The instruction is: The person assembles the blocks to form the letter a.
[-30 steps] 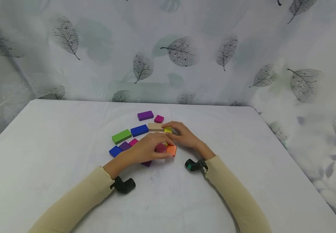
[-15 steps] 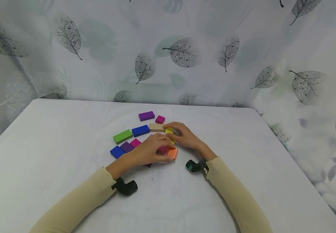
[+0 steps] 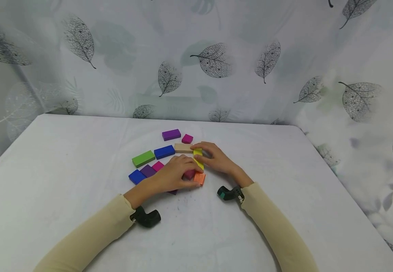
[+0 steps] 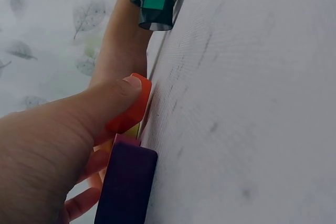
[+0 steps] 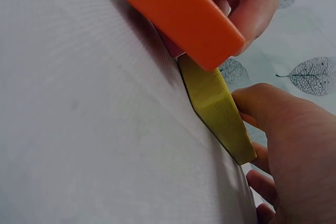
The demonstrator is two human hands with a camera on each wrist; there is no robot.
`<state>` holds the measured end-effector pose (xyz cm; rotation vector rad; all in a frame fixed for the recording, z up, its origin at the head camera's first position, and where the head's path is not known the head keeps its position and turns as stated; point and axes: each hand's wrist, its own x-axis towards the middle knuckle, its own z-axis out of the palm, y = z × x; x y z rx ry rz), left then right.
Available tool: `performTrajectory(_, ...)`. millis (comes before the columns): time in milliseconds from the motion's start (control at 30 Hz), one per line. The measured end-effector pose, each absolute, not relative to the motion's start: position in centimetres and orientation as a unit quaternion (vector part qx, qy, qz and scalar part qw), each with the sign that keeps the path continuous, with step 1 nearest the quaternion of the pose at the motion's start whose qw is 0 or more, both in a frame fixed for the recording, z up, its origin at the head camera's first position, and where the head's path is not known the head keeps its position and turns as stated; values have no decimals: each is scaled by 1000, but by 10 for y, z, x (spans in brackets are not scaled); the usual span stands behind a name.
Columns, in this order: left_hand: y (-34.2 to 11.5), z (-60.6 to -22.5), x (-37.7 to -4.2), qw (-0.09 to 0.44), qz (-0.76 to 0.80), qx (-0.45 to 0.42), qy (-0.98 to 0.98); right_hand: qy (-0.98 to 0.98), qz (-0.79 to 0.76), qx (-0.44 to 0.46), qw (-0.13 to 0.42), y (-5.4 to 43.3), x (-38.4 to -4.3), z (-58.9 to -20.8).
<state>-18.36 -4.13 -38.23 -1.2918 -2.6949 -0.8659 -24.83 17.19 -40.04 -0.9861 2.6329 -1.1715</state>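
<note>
The orange block (image 3: 199,179) is at the near end of the yellow block (image 5: 215,106), and compared with half a second ago it is shifted a little to the left, towards the crimson block (image 3: 189,174). In my judgement this small change closes the arrangement at this corner, though I cannot tell if the orange block touches its neighbours. The left hand (image 3: 176,174) pinches the orange block, with the thumb on its near side. The right hand (image 3: 216,159) grips the yellow block between thumb and fingers, and there I see no clear change of grip.

From the far end of the yellow block, a beige block (image 3: 183,148), a blue block (image 3: 164,152) and a green block (image 3: 143,159) run leftwards. Beyond these lie a violet block (image 3: 171,135) and a magenta block (image 3: 187,139), apart from the yellow block. All rest on the white-covered counter (image 3: 250,151).
</note>
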Motion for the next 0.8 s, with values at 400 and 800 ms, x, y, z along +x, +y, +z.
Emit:
performTrajectory(400, -39, -381, -181, 43, -237, -382, -892, 866, -384, -313, 60, 173, -249, -401)
performTrajectory(800, -36, -384, -180, 62, -229, -362, -901, 867, -383, -315, 56, 172, -247, -399)
